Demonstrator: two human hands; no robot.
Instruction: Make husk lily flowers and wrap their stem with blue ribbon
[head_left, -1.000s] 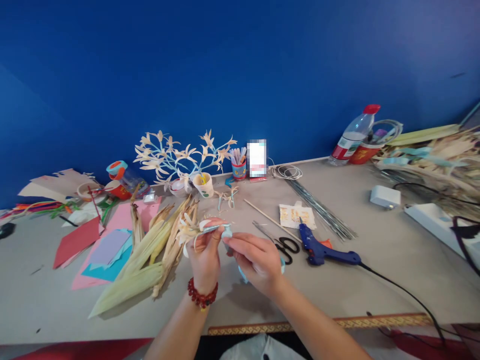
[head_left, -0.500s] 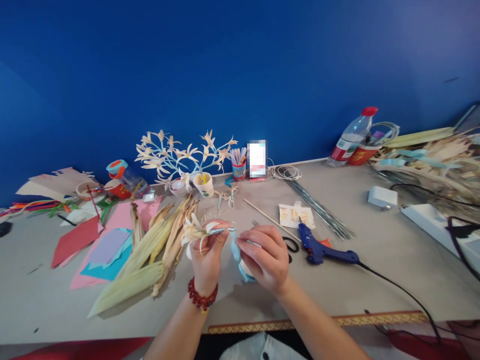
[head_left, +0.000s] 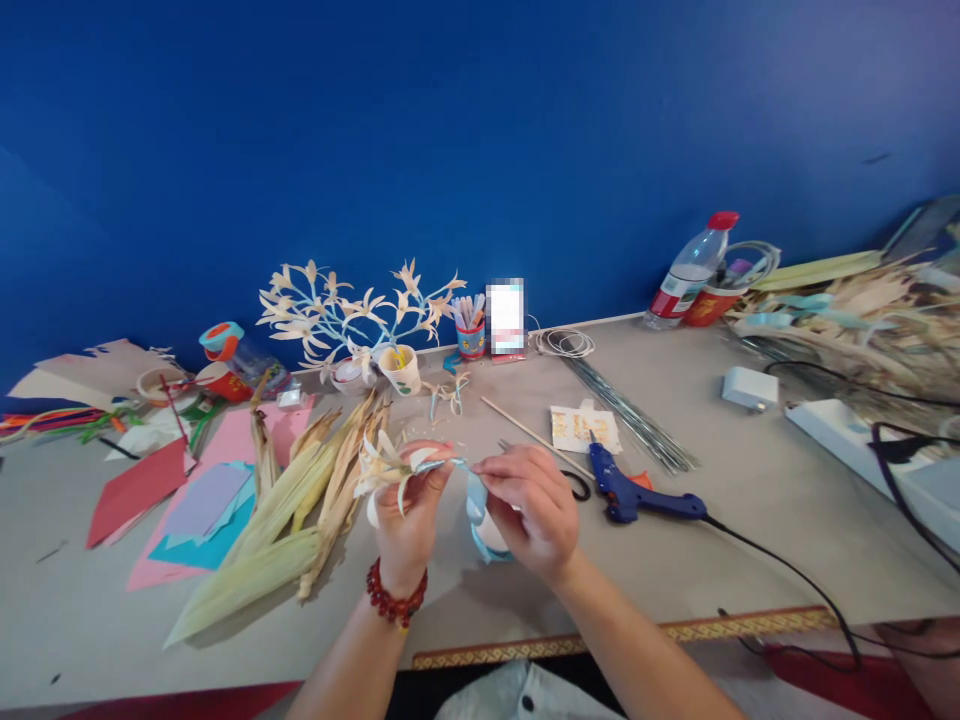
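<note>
My left hand (head_left: 411, 522), with red beads at its wrist, pinches the stem of a cream husk flower (head_left: 381, 468). The petals point left and the thin stem runs toward the right hand. Light blue tape (head_left: 476, 495) hangs from the stem's end down to a roll (head_left: 492, 541) under my right hand (head_left: 534, 505). The fingers of that hand are closed on the tape near the stem. Part of the roll is hidden behind the right hand. Scissors (head_left: 577, 486) lie just beyond it, mostly covered.
A blue glue gun (head_left: 626, 492) lies to the right, its cord trailing off the table edge. Beyond it are metal wires (head_left: 630, 410) and a power strip (head_left: 862, 450). Corn husks (head_left: 281, 510) and coloured paper (head_left: 139, 487) lie left. Finished flower branches (head_left: 360, 310) stand by the wall.
The view has turned slightly right, so the table things sit further left. My right fingers are at the stem's end, and more of the hanging tape shows below them.
</note>
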